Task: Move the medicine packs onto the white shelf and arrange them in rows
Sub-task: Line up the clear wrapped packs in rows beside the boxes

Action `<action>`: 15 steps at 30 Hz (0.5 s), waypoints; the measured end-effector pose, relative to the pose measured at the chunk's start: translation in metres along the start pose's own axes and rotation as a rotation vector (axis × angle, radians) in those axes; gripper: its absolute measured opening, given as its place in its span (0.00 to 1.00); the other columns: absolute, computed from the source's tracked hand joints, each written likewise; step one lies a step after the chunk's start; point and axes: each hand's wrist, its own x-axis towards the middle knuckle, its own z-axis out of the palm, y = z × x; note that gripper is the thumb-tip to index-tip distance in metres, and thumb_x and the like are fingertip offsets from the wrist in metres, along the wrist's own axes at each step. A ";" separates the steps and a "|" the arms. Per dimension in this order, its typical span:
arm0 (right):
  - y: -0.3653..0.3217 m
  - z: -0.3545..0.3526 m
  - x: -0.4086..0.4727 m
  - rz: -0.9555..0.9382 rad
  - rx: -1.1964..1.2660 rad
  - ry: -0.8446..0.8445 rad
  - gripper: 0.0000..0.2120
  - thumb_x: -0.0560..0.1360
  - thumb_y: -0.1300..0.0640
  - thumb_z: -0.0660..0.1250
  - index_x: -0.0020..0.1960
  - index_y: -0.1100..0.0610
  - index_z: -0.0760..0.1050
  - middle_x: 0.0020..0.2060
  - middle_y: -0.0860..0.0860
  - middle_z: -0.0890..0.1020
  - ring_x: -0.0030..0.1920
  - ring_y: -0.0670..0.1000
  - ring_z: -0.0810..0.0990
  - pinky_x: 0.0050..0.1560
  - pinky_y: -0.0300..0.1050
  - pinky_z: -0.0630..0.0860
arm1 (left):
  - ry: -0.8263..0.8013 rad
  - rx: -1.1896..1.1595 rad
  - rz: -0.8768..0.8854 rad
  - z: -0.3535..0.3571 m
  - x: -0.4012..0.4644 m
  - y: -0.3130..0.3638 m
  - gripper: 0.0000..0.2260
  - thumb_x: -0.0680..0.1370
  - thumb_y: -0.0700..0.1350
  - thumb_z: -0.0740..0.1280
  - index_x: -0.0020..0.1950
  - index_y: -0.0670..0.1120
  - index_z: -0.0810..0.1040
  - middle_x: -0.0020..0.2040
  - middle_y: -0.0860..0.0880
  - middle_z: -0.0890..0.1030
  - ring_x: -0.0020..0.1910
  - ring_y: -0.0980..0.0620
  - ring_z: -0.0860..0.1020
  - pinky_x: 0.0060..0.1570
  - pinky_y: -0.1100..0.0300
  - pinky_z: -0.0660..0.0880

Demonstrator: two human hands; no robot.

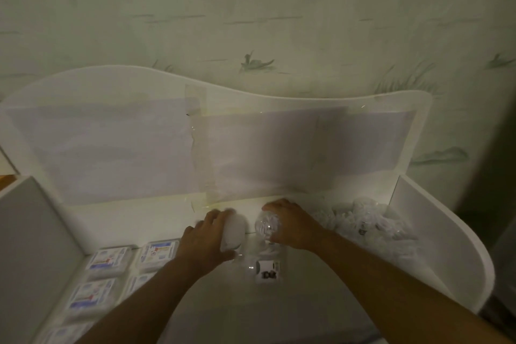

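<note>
Pale wallpaper with faint green reeds is rising behind the white shelf [435, 246], whose smooth board is carrying flat, printed medicine packs [110, 260] lined up in rows at its left end and a loose heap of crinkly clear packs [371, 223] at its right end. Midway between them, the left hand [205, 240] is curling around a soft, blurred white pack [233, 232] while the right hand [290, 225] is gripping a shiny clear pack [266, 225] above another lying flat. Placing seems to be under way; next, both likely need setting down square beside the rows.
</note>
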 end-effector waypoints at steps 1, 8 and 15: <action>0.001 0.000 0.000 -0.005 -0.002 -0.002 0.36 0.68 0.51 0.75 0.72 0.49 0.65 0.71 0.50 0.68 0.70 0.54 0.67 0.70 0.49 0.65 | -0.003 -0.019 0.007 0.000 0.000 -0.002 0.41 0.66 0.65 0.71 0.73 0.59 0.55 0.70 0.52 0.65 0.63 0.48 0.73 0.60 0.49 0.72; 0.004 -0.004 0.000 -0.033 0.005 -0.025 0.36 0.68 0.53 0.76 0.72 0.52 0.65 0.71 0.51 0.67 0.70 0.53 0.67 0.69 0.48 0.67 | 0.038 0.029 0.021 -0.008 0.003 -0.003 0.36 0.68 0.64 0.70 0.72 0.56 0.61 0.68 0.50 0.67 0.62 0.49 0.73 0.57 0.53 0.74; 0.004 -0.001 -0.004 -0.045 -0.014 -0.011 0.35 0.68 0.52 0.75 0.72 0.51 0.65 0.70 0.51 0.67 0.69 0.53 0.68 0.68 0.48 0.68 | 0.042 0.045 -0.040 -0.001 0.006 0.002 0.37 0.67 0.64 0.71 0.71 0.56 0.61 0.68 0.49 0.67 0.60 0.47 0.74 0.55 0.52 0.76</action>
